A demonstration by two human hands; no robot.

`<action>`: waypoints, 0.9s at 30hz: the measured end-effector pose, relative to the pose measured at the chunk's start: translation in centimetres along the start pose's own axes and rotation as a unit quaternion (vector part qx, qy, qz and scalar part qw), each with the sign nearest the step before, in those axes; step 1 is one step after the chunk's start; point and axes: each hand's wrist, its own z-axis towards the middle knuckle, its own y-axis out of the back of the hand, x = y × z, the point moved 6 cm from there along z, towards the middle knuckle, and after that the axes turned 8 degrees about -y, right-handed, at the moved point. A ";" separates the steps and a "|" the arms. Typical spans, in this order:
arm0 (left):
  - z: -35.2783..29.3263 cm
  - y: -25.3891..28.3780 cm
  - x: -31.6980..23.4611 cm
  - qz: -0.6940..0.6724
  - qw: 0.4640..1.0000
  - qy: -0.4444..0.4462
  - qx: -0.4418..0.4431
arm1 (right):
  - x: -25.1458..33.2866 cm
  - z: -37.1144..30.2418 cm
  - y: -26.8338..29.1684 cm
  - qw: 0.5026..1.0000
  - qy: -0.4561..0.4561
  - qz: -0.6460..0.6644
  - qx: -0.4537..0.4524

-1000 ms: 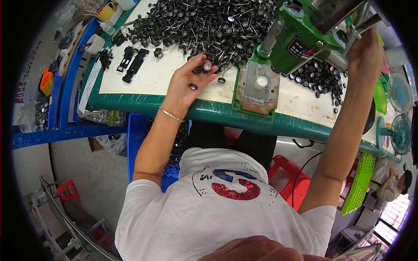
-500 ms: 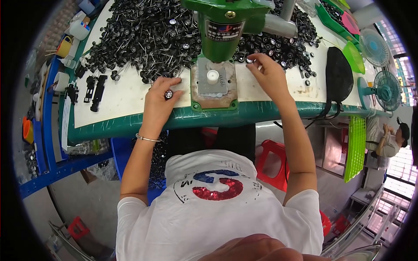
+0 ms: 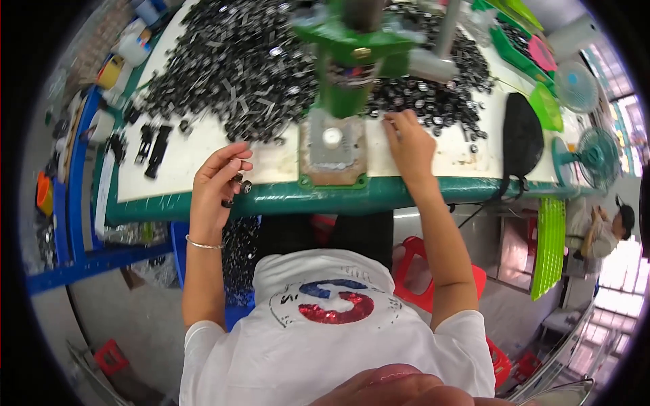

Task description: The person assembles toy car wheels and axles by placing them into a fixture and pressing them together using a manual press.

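My left hand (image 3: 218,177) is over the table's front edge, left of the press, with thumb and fingers curled together. Small black toy wheels (image 3: 246,187) show against its palm side below the thumb; how firmly they sit there is hard to see. On the right of the press, my right hand (image 3: 409,147) rests near the wheel pile with thumb and forefinger drawn together. Whatever lies between those fingertips is too blurred to name. Between my hands stands a green press (image 3: 345,88), over a grey plate (image 3: 328,155) bearing a white round peg (image 3: 332,138).
A large heap of black wheels and metal axles (image 3: 230,74) covers the back of the table. Black chassis parts (image 3: 157,150) lie at left, a black bag (image 3: 523,139) at right beside a fan (image 3: 599,155). Below the left edge is a blue bin (image 3: 179,250) of small parts.
My left hand has moved left and toward me with the wheels, turning as it went. My right hand has drawn slightly nearer. The view has shifted and blurred.
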 end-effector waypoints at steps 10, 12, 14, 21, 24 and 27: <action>-10.2 11.2 -2.8 0.560 0.827 0.039 0.024 | -0.1 0.1 0.0 0.998 -0.041 -0.025 0.037; -9.2 10.5 -4.1 0.676 0.736 0.020 -0.030 | -0.4 0.1 -0.2 0.998 -0.040 -0.017 0.039; -7.5 8.7 -4.5 0.612 0.789 -0.021 -0.056 | -0.2 -0.2 -0.1 0.998 -0.044 -0.026 0.042; 1.3 -5.3 -2.8 0.603 0.694 -0.382 0.093 | 0.1 -0.8 0.3 0.997 -0.046 -0.026 0.055; 3.0 -7.0 -1.0 0.609 0.674 -0.404 0.108 | -0.8 -1.0 0.2 0.998 -0.049 -0.003 0.048; 3.9 -7.4 -0.8 0.596 0.681 -0.413 0.102 | -0.7 -0.9 0.2 0.999 -0.039 -0.004 0.032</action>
